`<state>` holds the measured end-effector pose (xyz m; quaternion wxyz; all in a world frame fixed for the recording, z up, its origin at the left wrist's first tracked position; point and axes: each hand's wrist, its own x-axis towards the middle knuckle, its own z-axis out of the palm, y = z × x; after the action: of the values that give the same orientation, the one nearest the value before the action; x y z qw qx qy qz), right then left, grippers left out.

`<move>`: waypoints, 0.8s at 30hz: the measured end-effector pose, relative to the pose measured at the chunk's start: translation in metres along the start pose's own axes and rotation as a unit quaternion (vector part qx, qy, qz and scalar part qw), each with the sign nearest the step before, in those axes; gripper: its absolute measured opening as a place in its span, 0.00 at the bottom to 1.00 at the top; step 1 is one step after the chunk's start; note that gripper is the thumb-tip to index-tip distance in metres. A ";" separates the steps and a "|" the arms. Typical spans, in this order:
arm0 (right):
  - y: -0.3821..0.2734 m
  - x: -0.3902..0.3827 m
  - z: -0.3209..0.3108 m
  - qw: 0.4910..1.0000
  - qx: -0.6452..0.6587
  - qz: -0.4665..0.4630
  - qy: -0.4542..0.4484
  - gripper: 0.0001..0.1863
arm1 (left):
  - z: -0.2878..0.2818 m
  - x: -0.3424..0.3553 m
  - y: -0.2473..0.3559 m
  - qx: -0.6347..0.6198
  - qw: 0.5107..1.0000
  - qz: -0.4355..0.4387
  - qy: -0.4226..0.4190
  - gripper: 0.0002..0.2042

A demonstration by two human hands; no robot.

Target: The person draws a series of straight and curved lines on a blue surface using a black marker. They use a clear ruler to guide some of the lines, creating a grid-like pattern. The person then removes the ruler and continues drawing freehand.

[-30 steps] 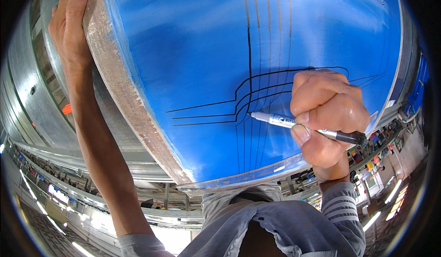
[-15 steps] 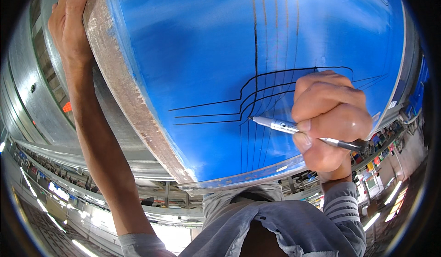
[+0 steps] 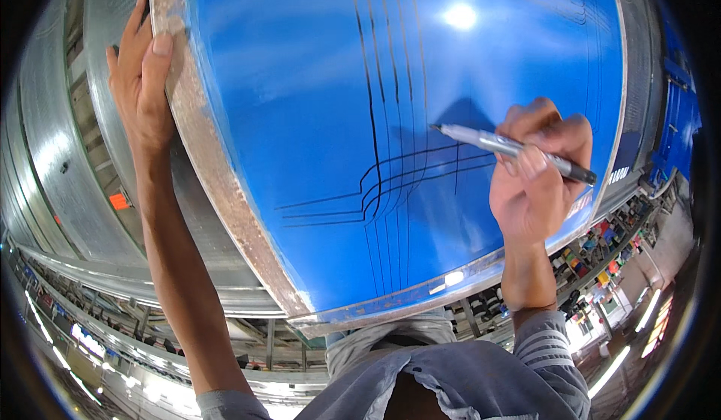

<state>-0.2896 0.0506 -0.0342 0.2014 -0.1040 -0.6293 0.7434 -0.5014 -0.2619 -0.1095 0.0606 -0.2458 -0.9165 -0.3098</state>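
A large blue panel [image 3: 300, 119], flat and glossy, is set in a worn, pale frame [image 3: 218, 172] and fills the middle of the view. Thin black lines run up and down it, crossed by several stepped, curving black lines. My left hand [image 3: 146, 82] grips the frame's left side, thumb on top and fingers along the outer side. In my right hand [image 3: 537, 172] is a silver-grey marker pen [image 3: 481, 139], held between thumb and fingers over the panel's right half. Its dark tip points left and looks raised off the surface, near the upright lines.
Left of the frame lies a long metal surface [image 3: 52, 134] with ridges and an orange patch [image 3: 119, 200]. Shelving with colourful items [image 3: 601, 247] stands at the lower right. A blue structure [image 3: 676, 119] shows at the far right.
The marker tip has left the curved lines and moved up, clear of the panel, as my right hand turned and opened toward view. The panel's lines now appear further left; my left hand appears lower.
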 end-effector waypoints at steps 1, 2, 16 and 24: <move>-0.002 0.005 0.002 1.000 -0.001 0.011 -0.012 0.09 | 0.001 0.000 0.003 -0.009 1.000 -0.002 0.000 0.30; 0.000 0.008 0.002 0.999 -0.018 -0.017 -0.034 0.09 | 0.002 0.001 0.006 -0.018 1.000 -0.003 0.002 0.29; 0.023 0.011 0.011 0.985 -0.090 -0.104 -0.100 0.11 | 0.001 -0.004 0.007 -0.037 0.999 -0.023 0.000 0.31; 0.026 0.013 0.011 0.984 -0.092 -0.113 -0.107 0.10 | 0.000 -0.004 0.006 -0.033 0.999 -0.016 0.001 0.31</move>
<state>-0.3096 0.0431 -0.0559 0.2051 0.0297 -0.7205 0.6617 -0.4948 -0.2589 -0.1075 0.0484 -0.2331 -0.9093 -0.3413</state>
